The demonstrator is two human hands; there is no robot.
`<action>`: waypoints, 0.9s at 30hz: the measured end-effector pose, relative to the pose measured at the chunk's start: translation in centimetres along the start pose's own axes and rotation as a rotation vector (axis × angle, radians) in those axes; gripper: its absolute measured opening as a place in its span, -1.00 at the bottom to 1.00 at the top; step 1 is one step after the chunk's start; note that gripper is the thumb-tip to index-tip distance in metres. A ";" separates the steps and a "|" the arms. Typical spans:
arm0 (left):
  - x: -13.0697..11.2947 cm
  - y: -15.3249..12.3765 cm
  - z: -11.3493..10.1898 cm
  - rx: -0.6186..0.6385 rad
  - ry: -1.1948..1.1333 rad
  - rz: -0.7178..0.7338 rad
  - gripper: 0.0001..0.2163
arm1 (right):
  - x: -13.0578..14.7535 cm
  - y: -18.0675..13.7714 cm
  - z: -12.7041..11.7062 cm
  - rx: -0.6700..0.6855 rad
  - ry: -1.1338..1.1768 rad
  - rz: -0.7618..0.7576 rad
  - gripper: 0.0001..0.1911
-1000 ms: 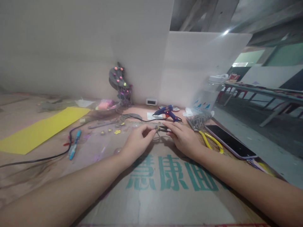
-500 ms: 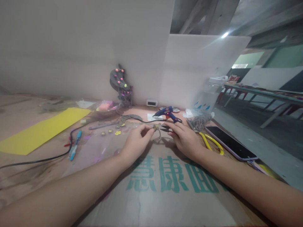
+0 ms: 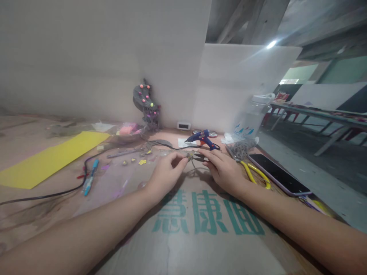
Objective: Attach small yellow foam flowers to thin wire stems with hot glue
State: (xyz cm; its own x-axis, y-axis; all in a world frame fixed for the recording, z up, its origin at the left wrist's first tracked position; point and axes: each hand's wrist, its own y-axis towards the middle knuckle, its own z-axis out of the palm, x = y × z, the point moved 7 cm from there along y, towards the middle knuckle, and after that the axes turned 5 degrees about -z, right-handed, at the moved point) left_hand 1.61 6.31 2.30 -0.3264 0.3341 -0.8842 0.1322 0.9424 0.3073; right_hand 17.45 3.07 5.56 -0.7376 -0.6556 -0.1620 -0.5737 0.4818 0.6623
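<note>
My left hand [image 3: 171, 167] pinches a small yellowish piece [image 3: 190, 155] between thumb and fingertips. A thin grey cord [image 3: 195, 168] hangs from that piece and curls onto the table. In my right hand [image 3: 225, 168] is a pair of small dark-bladed scissors [image 3: 199, 157], its two points slightly apart and aimed left at the piece. The handles are hidden under my fingers. Just behind both hands rests a blue glue gun [image 3: 203, 136]. Left of my left hand lie a yellow paper flower [image 3: 142, 162] and several small yellow bits.
Yellow-handled pliers or scissors [image 3: 254, 173], a phone [image 3: 278, 174], grey yarn [image 3: 242, 148] and a clear bottle [image 3: 252, 114] stand or lie at right. At left are yellow sheet [image 3: 57, 158], blue pen [image 3: 91, 177] and black cable [image 3: 69, 193]. A grey moon-shaped decoration [image 3: 140, 97] stands at the back.
The yellowish piece has shifted slightly right, nearer the scissor points, and its cord hangs a little differently. Both hands have otherwise barely moved.
</note>
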 end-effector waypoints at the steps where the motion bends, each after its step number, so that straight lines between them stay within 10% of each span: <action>1: -0.1 0.0 0.0 0.003 0.006 0.008 -0.82 | 0.0 0.0 0.0 0.000 -0.005 -0.005 -0.59; 27: 0.6 0.3 0.0 0.004 -0.043 -0.039 -0.81 | 0.0 0.0 0.5 0.012 0.013 -0.019 -0.62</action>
State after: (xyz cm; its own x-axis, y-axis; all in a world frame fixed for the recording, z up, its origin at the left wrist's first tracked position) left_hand 1.46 6.78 1.85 -0.2911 0.2957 -0.9099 0.1240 0.9547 0.2706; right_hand 17.28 3.39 5.24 -0.7216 -0.6723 -0.1652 -0.5920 0.4756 0.6507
